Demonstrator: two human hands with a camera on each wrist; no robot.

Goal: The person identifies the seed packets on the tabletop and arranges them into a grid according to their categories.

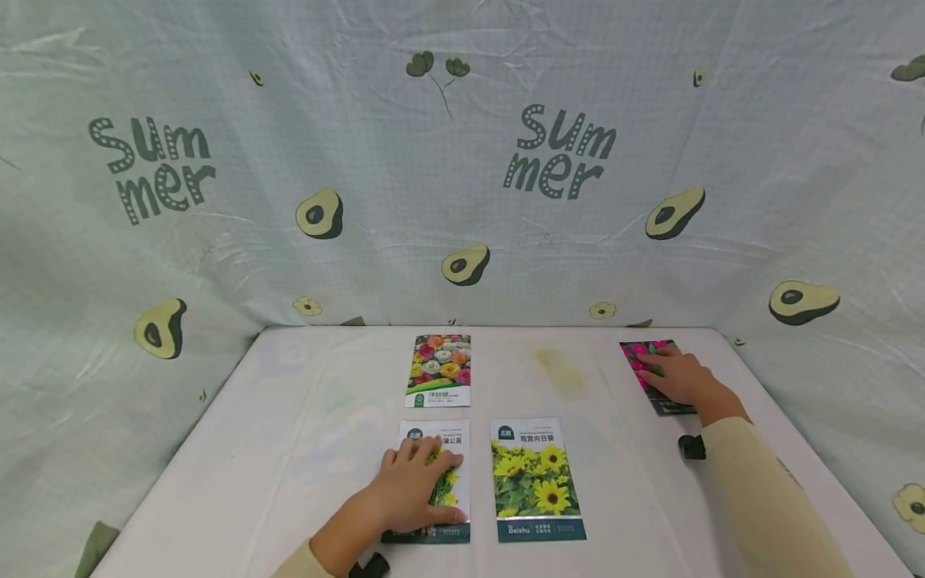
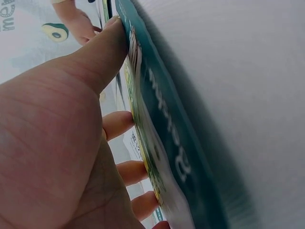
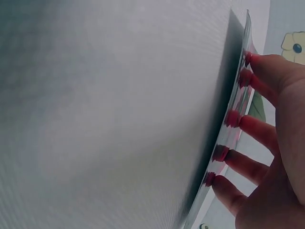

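My left hand (image 1: pixel 412 486) rests on a flower seed packet (image 1: pixel 453 483) with yellow blooms and a dark teal bottom band, its fingers spread over the front. In the left wrist view, the thumb and fingertips (image 2: pixel 125 124) touch the packet's face, with the teal band (image 2: pixel 171 129) toward the camera. At the far right, my right hand (image 1: pixel 682 379) lies over a seed packet (image 1: pixel 668 408) with pink flowers, partly hiding it. The right wrist view shows its fingertips (image 3: pixel 233 118) touching that packet's face. A sunflower seed packet (image 1: pixel 536 478) lies right of my left hand.
Behind the left packet lies another seed packet (image 1: pixel 439 369) with mixed-colour blooms. The white table (image 1: pixel 303 457) has a yellowish stain (image 1: pixel 560 372) toward the back. A printed avocado curtain (image 1: pixel 390 160) encloses the back and sides. Small black devices (image 1: pixel 692 447) sit by the wrists.
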